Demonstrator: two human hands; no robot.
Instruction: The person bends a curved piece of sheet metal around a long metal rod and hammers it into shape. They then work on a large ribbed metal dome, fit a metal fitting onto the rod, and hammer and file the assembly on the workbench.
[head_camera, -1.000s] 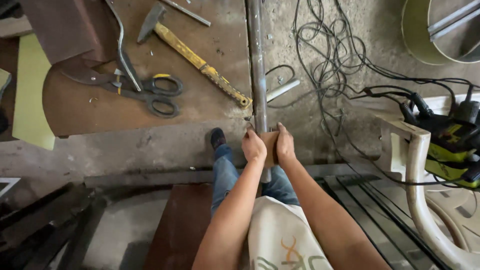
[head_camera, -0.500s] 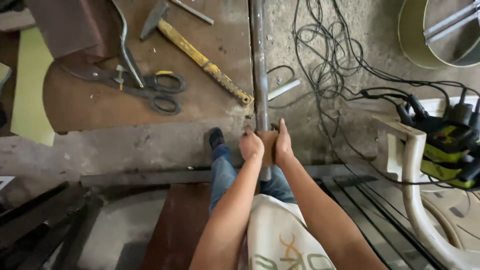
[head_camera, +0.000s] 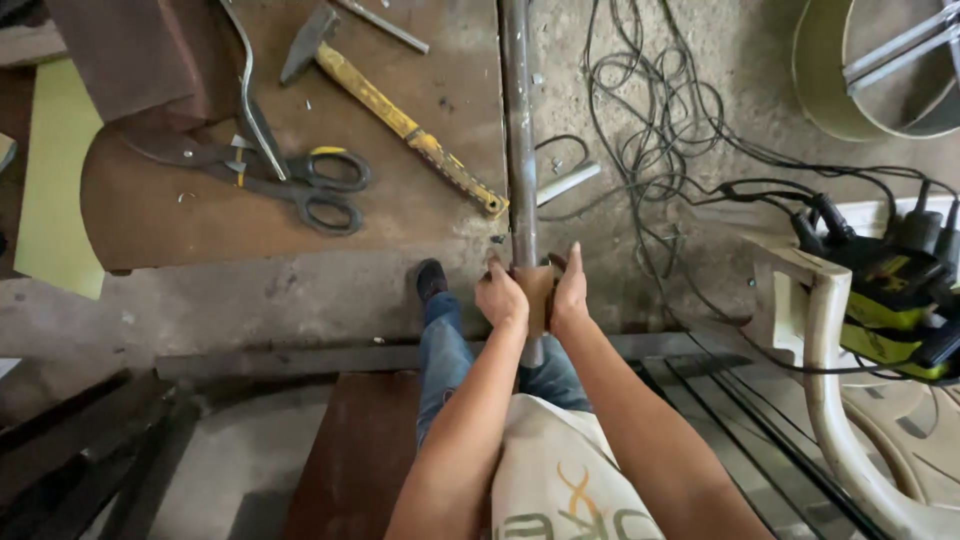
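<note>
A long grey metal pipe (head_camera: 518, 130) runs from the top of the view down toward my body, lying along the right edge of a rusty brown workbench (head_camera: 200, 200). Both hands wrap a brown piece of abrasive paper (head_camera: 538, 292) around the pipe. My left hand (head_camera: 500, 296) grips it from the left side and my right hand (head_camera: 571, 292) grips it from the right. My jeans and dark shoe (head_camera: 431, 279) show below the pipe.
On the bench lie a yellow-handled hammer (head_camera: 400, 118), large metal shears (head_camera: 290, 180) and a bent steel bar (head_camera: 250, 100). Tangled black cables (head_camera: 660, 130) cover the concrete floor at right. A white plastic chair (head_camera: 830, 340) carries yellow-black power tools (head_camera: 900, 300). Dark metal bars (head_camera: 90, 450) lie lower left.
Both hands and the abrasive paper have stayed at about the same spot on the pipe, shifting only slightly along it. The view has drifted a little.
</note>
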